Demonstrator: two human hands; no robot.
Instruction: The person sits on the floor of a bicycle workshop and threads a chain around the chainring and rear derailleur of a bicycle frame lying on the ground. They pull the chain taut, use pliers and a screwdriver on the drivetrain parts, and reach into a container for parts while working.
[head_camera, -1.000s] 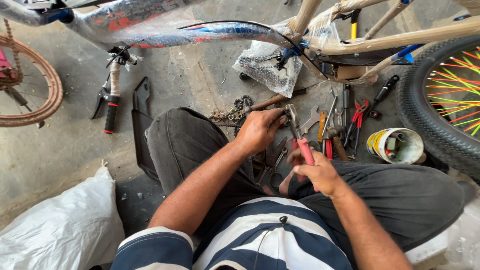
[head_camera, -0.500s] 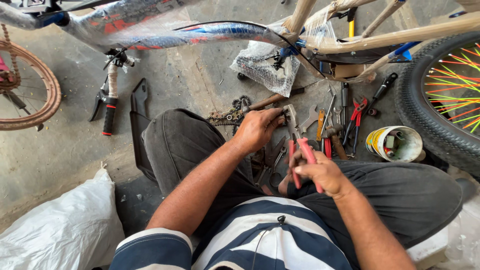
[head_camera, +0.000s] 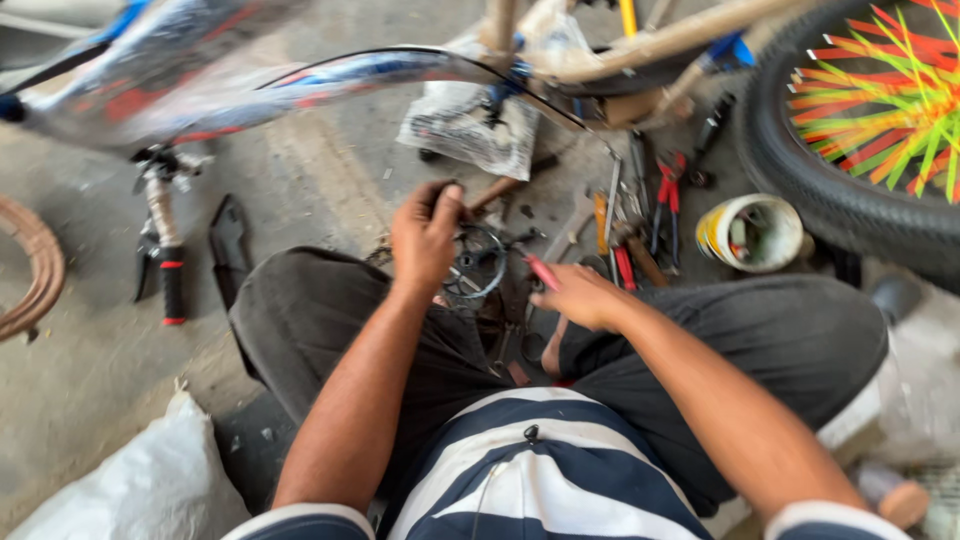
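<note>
Your left hand (head_camera: 425, 235) pinches the sprocket ring (head_camera: 476, 262); right hand (head_camera: 580, 297) beside it clamps red-handled pliers (head_camera: 543, 272) — they could slip and nip your fingers.

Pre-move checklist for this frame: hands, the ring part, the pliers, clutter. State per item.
1. Left hand grips the metal ring part: ok, fingers pinch its top edge.
2. Right hand has the red-handled pliers: ok, handle shows at the fingertips; jaws hidden.
3. Pliers engaged on the ring part: cannot tell, contact is blurred.
4. Ring part clear of the floor: cannot tell, it sits between the knees.
5. Spare tools within view: ok, they lie on the floor beside the white tub.
6. Black cable clear of the hands: ok, it arcs above them.
</note>
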